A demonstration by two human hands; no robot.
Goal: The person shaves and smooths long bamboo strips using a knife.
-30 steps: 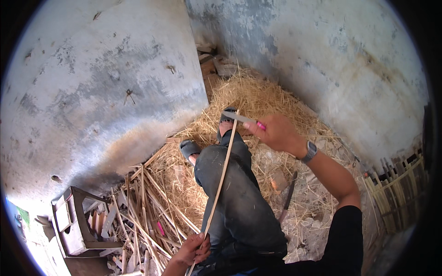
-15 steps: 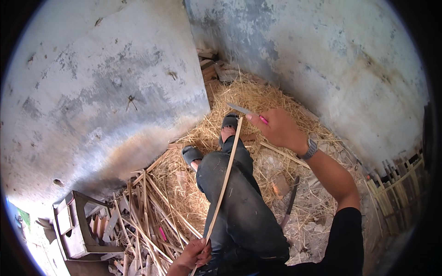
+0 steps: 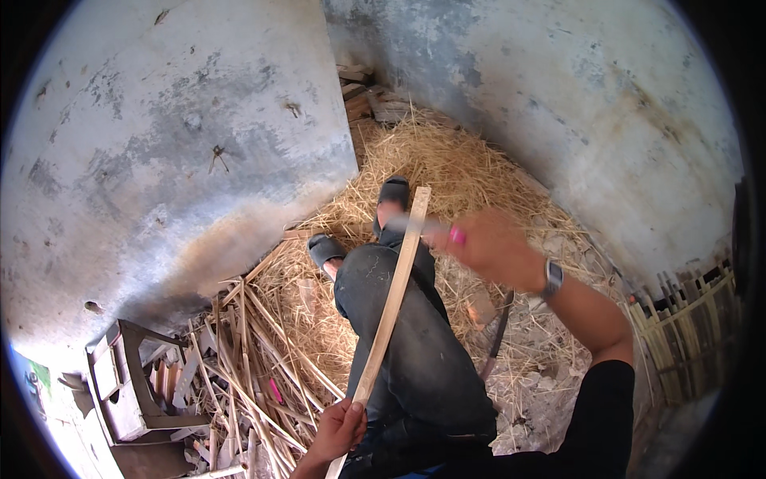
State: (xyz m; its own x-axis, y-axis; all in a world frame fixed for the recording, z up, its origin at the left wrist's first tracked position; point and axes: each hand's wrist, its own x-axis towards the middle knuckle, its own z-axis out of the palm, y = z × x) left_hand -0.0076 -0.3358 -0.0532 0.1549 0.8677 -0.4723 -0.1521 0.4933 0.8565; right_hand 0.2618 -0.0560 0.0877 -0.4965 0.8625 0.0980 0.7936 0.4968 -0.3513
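A long, pale bamboo strip (image 3: 389,311) slants across my dark trousers (image 3: 431,351), its broad face turned up. Around its near part my left hand (image 3: 338,427) is closed, thumb on top. My right hand (image 3: 499,249), smeared by motion and with a watch (image 3: 553,278) on the wrist, grips a knife with a pink handle (image 3: 457,235). The blurred blade (image 3: 403,224) lies across the strip a little below its far end. Whether the blade touches the strip cannot be made out.
Loose bamboo sticks (image 3: 239,375) are heaped at the left beside an old wooden frame (image 3: 132,391). Straw (image 3: 447,160) covers the floor between two worn walls (image 3: 199,120). A dark long-bladed knife (image 3: 498,335) lies right of my legs. A slatted bamboo piece (image 3: 690,335) leans at the right.
The bamboo strip has turned from its narrow edge to its broad face. My right hand has brought the knife down from beyond the strip's end to across it.
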